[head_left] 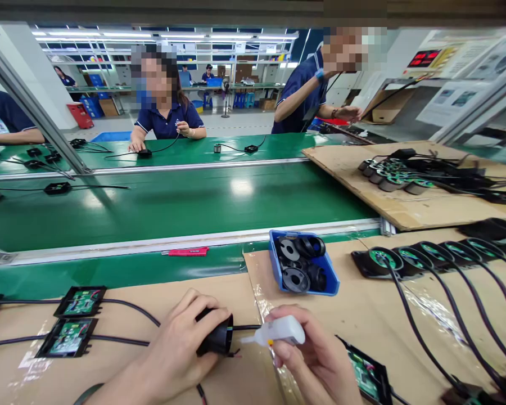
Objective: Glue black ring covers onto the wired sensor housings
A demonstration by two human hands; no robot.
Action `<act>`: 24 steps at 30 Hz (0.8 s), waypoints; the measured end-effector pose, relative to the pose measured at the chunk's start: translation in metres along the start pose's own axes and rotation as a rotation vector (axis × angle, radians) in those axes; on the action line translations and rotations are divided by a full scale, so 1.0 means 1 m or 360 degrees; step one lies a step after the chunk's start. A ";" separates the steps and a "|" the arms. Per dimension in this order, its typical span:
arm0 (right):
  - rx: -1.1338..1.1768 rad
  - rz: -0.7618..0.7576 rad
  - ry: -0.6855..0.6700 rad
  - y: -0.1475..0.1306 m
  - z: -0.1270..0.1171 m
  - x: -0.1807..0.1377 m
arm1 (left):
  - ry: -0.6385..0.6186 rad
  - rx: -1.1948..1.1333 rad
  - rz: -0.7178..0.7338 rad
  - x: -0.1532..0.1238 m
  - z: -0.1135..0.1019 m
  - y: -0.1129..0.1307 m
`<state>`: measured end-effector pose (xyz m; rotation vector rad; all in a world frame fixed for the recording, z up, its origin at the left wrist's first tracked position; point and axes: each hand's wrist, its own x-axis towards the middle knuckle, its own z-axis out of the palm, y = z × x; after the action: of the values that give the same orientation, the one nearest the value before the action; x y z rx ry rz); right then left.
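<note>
My left hand (177,346) is closed round a black round plastic housing (217,339) with a black cable running out of it, held just above the cardboard sheet (143,371). My right hand (316,360) grips a small white squeeze bottle (278,332), its thin nozzle pointing left at the open end of the housing. A blue bin (329,278) of black ring-shaped parts stands just behind my hands.
Two open black boxes with green circuit boards (76,320) and cables lie at the left. A row of round black units with cables (421,256) lies at right. Behind runs a green conveyor belt (172,205). Two people in navy shirts work across it.
</note>
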<state>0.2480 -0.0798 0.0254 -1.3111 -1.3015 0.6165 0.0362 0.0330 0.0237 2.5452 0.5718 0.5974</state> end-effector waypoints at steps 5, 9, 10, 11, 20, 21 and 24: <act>-0.0289 -0.0259 -0.0033 -0.007 0.000 0.003 | 0.0006 0.0023 0.0035 0.001 0.000 0.001; -0.0353 -0.0302 -0.0055 -0.007 -0.001 0.004 | 0.0004 0.0043 0.0046 0.000 0.000 0.001; -0.0363 -0.0303 -0.0053 -0.007 -0.001 0.004 | 0.0003 0.0050 0.0049 0.000 0.000 0.001; -0.0373 -0.0302 -0.0050 -0.008 -0.001 0.004 | 0.0001 0.0057 0.0051 0.000 0.000 0.001; -0.0425 -0.0306 -0.0068 -0.015 -0.001 0.004 | 0.0001 0.0094 0.0053 0.000 0.000 0.002; -0.0440 -0.0316 -0.0070 -0.015 -0.001 0.004 | 0.0001 0.0091 0.0054 0.000 0.000 0.003; -0.0504 -0.0352 -0.0084 -0.017 0.000 0.005 | 0.0003 0.0086 0.0063 0.000 -0.001 0.004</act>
<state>0.2443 -0.0793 0.0428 -1.3850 -1.6097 0.2996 0.0370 0.0304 0.0270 2.6123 0.5459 0.6058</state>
